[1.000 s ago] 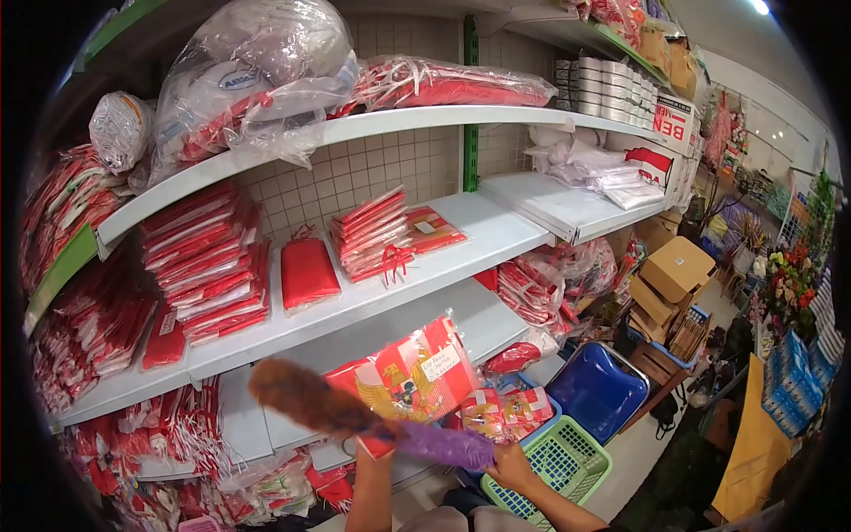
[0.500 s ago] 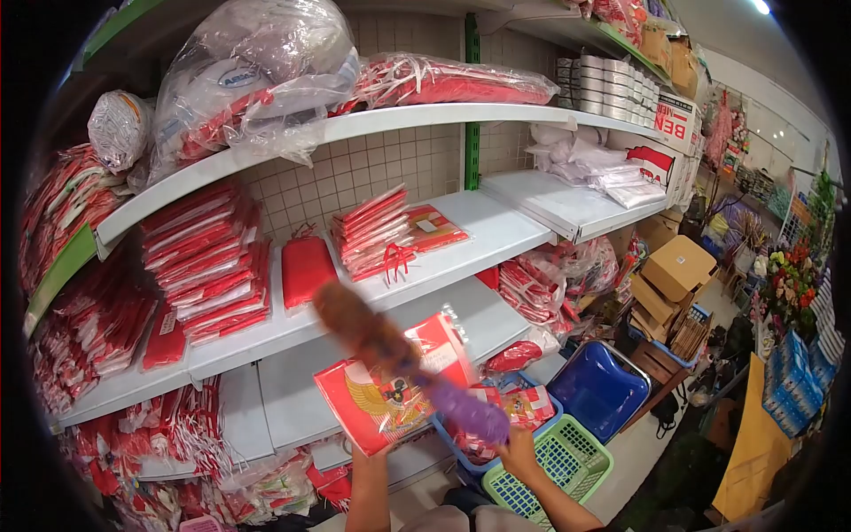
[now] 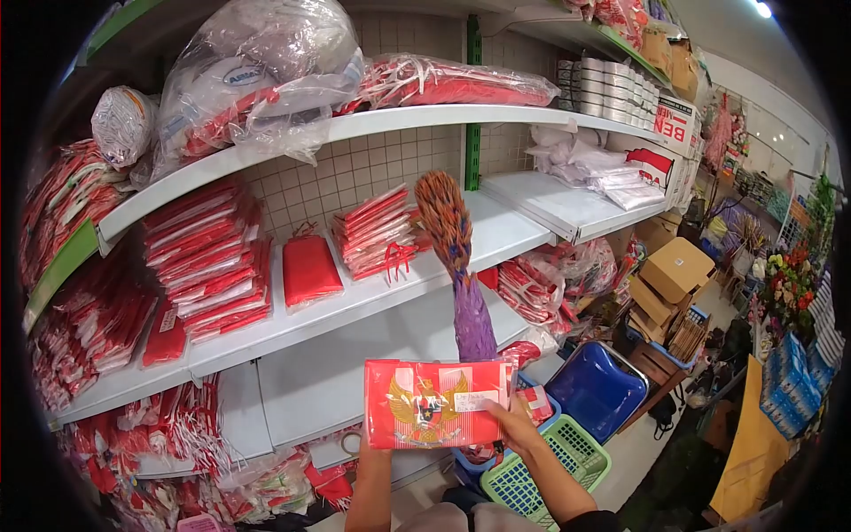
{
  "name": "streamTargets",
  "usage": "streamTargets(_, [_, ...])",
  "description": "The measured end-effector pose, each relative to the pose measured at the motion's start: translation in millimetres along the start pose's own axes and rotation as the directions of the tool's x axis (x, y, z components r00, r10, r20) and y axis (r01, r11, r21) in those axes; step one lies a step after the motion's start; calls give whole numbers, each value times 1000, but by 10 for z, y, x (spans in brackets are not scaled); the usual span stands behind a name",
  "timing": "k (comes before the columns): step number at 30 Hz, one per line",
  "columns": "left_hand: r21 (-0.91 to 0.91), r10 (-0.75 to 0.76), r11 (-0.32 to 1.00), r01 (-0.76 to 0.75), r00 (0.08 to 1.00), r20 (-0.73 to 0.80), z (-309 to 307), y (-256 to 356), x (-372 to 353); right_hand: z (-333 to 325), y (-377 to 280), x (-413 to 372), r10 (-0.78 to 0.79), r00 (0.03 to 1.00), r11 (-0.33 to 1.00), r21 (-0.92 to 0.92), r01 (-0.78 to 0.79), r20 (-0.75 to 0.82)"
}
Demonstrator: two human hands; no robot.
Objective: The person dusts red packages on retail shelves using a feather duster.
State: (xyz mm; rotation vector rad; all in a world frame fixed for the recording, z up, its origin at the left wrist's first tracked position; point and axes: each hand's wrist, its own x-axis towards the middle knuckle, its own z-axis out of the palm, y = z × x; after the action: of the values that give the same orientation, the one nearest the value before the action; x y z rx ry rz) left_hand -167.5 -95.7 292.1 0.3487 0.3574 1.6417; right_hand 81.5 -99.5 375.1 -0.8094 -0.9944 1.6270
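Note:
A flat red packet (image 3: 425, 434) with a golden winged emblem and a small white label is held level in front of me. My left hand (image 3: 375, 450) grips its lower left edge from beneath, its fingers mostly behind the packet. My right hand (image 3: 514, 420) holds the right end, thumb near the label. Behind the packet stands a feather duster with a brown head (image 3: 443, 217) and a purple lower part (image 3: 474, 324); its lower end is hidden behind the packet, on my right hand's side.
Stacked red packets (image 3: 208, 262) and a red pouch (image 3: 310, 270) lie on the middle shelf (image 3: 372, 306). At lower right are a green basket (image 3: 576, 452), a blue basket (image 3: 551, 417) and a blue folded chair (image 3: 598, 390). Open cardboard boxes (image 3: 678, 269) stand behind.
The packet has turned from tilted to level, facing me, and my right hand now grips its right end. The duster has swung from a leftward slant to nearly upright.

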Motion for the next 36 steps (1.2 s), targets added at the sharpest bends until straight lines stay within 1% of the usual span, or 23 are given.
streamTargets(2, [117, -79, 990, 85, 995, -57, -84, -20, 73, -48, -37, 138, -37, 998, 965, -259, 49, 51])
streamTargets(4, [237, -177, 949, 207, 974, -141, 354, 74, 87, 42, -283, 97, -125, 991, 937, -323, 133, 45])
streamTargets(5, [155, -391, 906, 394, 919, -52, 468, 140, 55, 99, -416, 84, -169, 984, 915, -362, 177, 53])
streamTargets(6, [205, -394, 891, 406, 914, -96, 391, 106, 62, 114, -490, 81, -214, 975, 889, -402, 221, 63])
streamTargets(7, [253, -397, 872, 420, 907, -139, 271, 30, 65, 29, -395, 244, -386, 910, 726, -560, 399, 149])
streamTargets(8, [299, -399, 848, 437, 899, -183, 178, -37, 81, -26, -323, 305, -436, 879, 645, -615, 454, 193])
streamTargets(9, [260, -431, 851, 456, 890, -148, 337, -102, 38, 20, -301, 332, -479, 845, 556, -662, 503, 240])
streamTargets(10, [188, -428, 880, 436, 900, -82, 407, -236, 53, 89, -279, 348, -513, 808, 461, -701, 544, 289])
streamTargets(11, [112, -417, 902, 416, 909, -17, 467, -373, 63, 291, -380, 220, -411, 867, 443, -770, 459, 281])
streamTargets(12, [34, -399, 917, 398, 916, 46, 483, -442, 71, 415, -276, 189, -446, 840, 367, -793, 487, 309])
streamTargets(13, [-84, -442, 889, 451, 891, 108, 69, -636, 258, 520, -138, 135, -477, 810, 289, -810, 510, 340])
streamTargets(14, [-126, -395, 902, 412, 907, 145, -77, -756, 280, 603, -7, 55, -382, 858, 281, -841, 462, 343])
streamTargets(15, [-141, -347, 919, 369, 925, 158, -55, -743, 273, 638, 119, -32, -284, 897, 266, -870, 414, 340])
streamTargets(18, [-158, -254, 948, 277, 955, 156, 87, -590, 155, 571, 467, -246, -229, 893, 172, -887, 428, 387])
streamTargets(21, [-143, -157, 974, 177, 977, 141, 234, -330, 102, 41, 774, -274, -258, 834, 51, -855, 517, 489])
streamTargets(23, [-137, -116, 981, 135, 984, 138, 315, -193, 101, -148, 655, -300, -327, 884, 86, -921, 380, 335])
streamTargets(26, [-140, -88, 984, 106, 987, 131, 337, -141, 84, -392, 554, -266, -309, 944, 254, -946, 203, 119])
streamTargets(27, [-136, -80, 986, 98, 988, 130, 296, -157, 71, -425, 560, -282, -285, 945, 211, -952, 222, 158])
streamTargets(30, [-138, -80, 986, 97, 989, 125, 227, -201, 40, -443, 519, -407, -207, 832, -89, -856, 509, 516])
streamTargets(31, [-136, -76, 986, 93, 989, 125, 228, -216, 27, -438, 498, -420, -204, 809, -50, -831, 554, 551])
streamTargets(34, [-131, -81, 987, 98, 988, 129, 256, -222, 42, -322, 369, -386, -409, 873, 148, -925, 351, 265])
streamTargets(35, [-132, -82, 986, 99, 988, 132, 270, -219, 43, -396, 432, -311, -368, 921, 205, -955, 213, 126])
streamTargets(36, [-131, -83, 986, 100, 988, 132, 270, -233, 47, -431, 470, -297, -355, 931, 267, -944, 193, 90])
